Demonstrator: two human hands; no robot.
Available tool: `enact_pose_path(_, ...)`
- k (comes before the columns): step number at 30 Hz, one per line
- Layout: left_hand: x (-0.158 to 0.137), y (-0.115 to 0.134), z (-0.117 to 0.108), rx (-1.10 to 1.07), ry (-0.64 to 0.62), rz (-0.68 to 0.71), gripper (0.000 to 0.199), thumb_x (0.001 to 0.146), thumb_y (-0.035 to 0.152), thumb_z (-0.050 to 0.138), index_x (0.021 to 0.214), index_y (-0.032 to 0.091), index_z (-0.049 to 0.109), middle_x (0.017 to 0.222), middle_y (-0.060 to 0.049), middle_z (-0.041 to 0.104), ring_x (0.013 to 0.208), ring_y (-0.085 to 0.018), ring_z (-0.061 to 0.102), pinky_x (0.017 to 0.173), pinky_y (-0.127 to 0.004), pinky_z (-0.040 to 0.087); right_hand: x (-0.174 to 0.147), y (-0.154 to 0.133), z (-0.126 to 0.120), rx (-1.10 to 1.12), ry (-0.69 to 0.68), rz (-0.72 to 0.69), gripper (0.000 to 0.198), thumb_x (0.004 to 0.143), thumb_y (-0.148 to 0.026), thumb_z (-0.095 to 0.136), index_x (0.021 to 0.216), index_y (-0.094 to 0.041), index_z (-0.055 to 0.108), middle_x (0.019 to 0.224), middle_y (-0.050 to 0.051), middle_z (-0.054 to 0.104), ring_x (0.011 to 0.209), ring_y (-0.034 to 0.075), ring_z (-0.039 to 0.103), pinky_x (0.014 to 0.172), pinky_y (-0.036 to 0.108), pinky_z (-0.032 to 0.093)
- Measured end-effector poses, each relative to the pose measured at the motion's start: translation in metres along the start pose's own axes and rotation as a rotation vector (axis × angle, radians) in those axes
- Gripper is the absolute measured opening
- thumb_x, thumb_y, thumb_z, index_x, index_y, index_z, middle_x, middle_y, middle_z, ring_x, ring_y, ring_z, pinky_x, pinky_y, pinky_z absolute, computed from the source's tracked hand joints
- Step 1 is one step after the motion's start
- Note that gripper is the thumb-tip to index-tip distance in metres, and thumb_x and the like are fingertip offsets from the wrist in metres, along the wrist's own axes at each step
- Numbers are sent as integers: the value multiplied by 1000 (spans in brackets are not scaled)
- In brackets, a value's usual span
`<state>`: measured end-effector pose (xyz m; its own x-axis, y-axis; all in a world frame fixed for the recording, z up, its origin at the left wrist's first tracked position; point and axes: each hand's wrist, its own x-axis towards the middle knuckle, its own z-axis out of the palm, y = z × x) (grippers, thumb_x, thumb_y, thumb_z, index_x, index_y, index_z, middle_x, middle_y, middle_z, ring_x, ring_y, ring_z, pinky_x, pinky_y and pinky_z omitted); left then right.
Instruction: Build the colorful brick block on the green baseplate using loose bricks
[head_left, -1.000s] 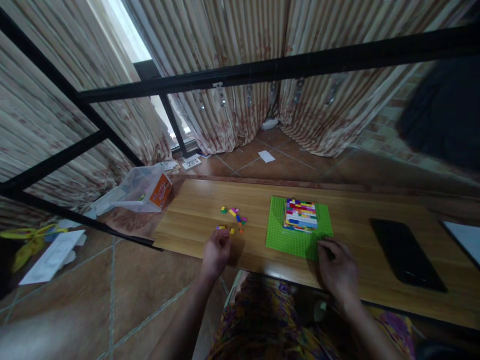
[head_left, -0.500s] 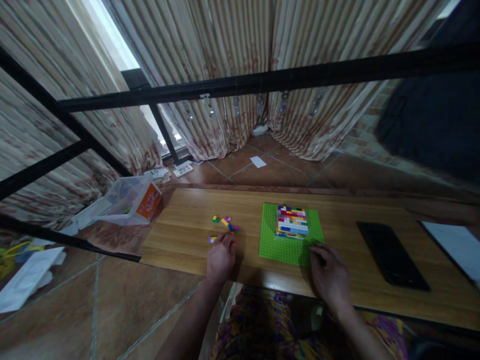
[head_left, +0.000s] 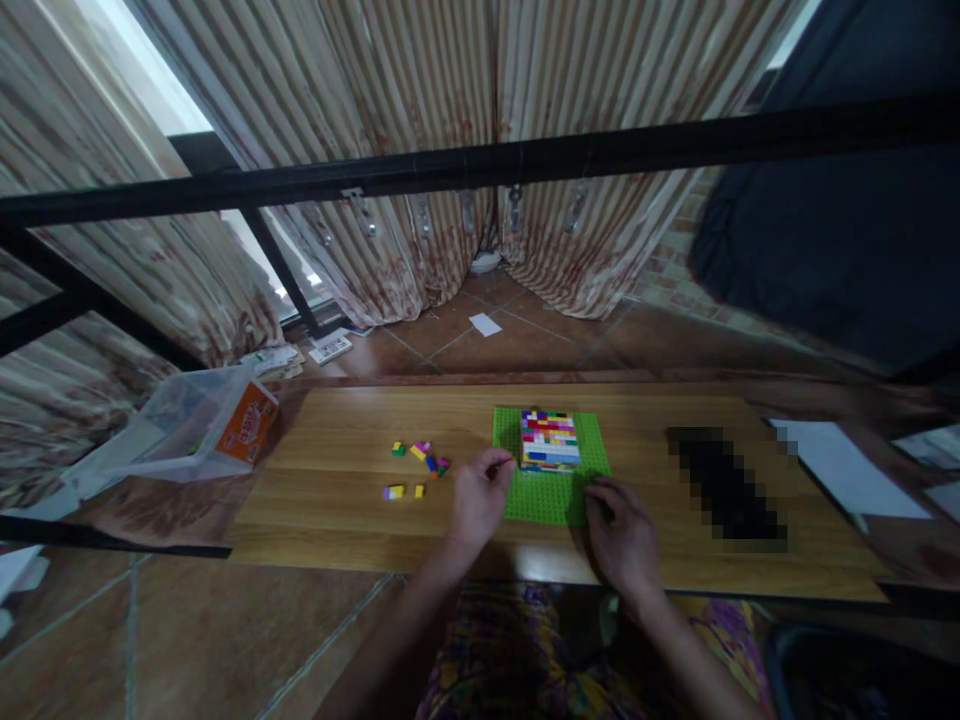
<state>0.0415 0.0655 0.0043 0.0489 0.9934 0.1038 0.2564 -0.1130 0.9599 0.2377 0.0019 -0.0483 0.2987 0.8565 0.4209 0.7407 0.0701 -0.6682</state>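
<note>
A green studded baseplate [head_left: 544,507] lies on the wooden table. On its far part stands a block of stacked toy bricks [head_left: 550,442] in many colours. My left hand [head_left: 480,502] is at the plate's left edge, thumb and forefinger pinched on a small red brick [head_left: 512,461], mostly hidden by the fingers. My right hand [head_left: 622,532] is curled at the plate's near right corner, with its fingertips closed on the edge. Left of my left hand are several loose bricks, among them a green-and-yellow one [head_left: 398,449], a yellow one [head_left: 419,491] and a blue one [head_left: 431,464].
The wooden table [head_left: 322,430] is long and narrow. A pixelated black object [head_left: 731,487] lies on its right part, with white paper [head_left: 847,470] beyond. A clear plastic bin [head_left: 180,425] with an orange label stands on the floor at left. A black rail [head_left: 420,170] crosses above.
My left hand has moved right, from the loose bricks to the baseplate's left edge, carrying a red brick. My right hand stays at the plate's corner. The view has turned slightly right.
</note>
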Motion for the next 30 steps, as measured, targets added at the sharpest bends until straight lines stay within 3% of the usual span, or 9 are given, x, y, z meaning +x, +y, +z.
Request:
enact_pose_path(4, 5, 2, 13, -2, -4, 38, 13, 82, 26, 59, 83, 19, 70, 79, -1, 71, 72, -14, 63, 68, -24, 47, 0, 0, 0, -3, -6, 12, 26, 87, -32, 48, 89, -17, 69, 103, 13, 65, 96, 26, 60, 88, 44, 48)
enact_pose_path(10, 5, -1, 18, -53, 50, 16, 13, 80, 29, 62, 81, 19, 71, 76, 0, 70, 65, -12, 60, 62, -23, 45, 1, -1, -1, 0, -14, 1, 26, 88, -32, 47, 89, -17, 69, 103, 13, 65, 97, 26, 60, 89, 44, 47)
enact_pose_path(23, 23, 8, 14, -144, -29, -59, 4, 68, 16, 66, 65, 17, 66, 63, 2, 64, 60, -10, 55, 59, -21, 41, 0, 0, -1, -8, -17, 6, 24, 87, -31, 49, 89, -18, 69, 104, 12, 65, 98, 26, 59, 89, 44, 47)
enact_pose_path(30, 27, 3, 11, -173, -80, -85, 3, 67, 19, 67, 67, 16, 67, 63, 2, 62, 59, -10, 54, 58, -21, 41, 1, -3, -1, 0, 6, -4, 26, 88, -32, 48, 87, -17, 69, 102, 13, 66, 96, 26, 60, 88, 44, 47)
